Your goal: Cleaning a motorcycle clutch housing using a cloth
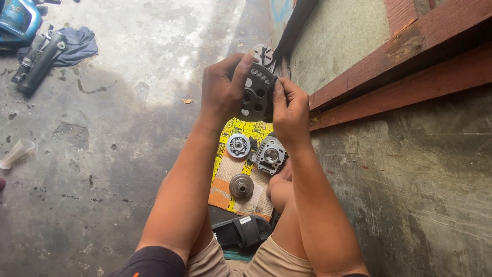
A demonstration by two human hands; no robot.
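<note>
Between both hands | left hand (pixel 221 92) and right hand (pixel 289 110) fingers grasping dark round clutch part (pixel 256 92), held up | step judged: inspection, turning | below fingers: three metal parts on yellow sheet (pixel 241 128), concrete floor (pixel 102 154) | next move calls for steady grip.

yellow printed sheet (pixel 231 177) lay on stained concrete floor (pixel 128 128) | on it: silver round hub (pixel 238 146), finned cylinder block (pixel 270 155), dark round part (pixel 241 185) | black sandal (pixel 241 231) below | dark cloth (pixel 77 45) and black casing (pixel 38 61) top left | clear funnel (pixel 16 153) at left edge
</note>
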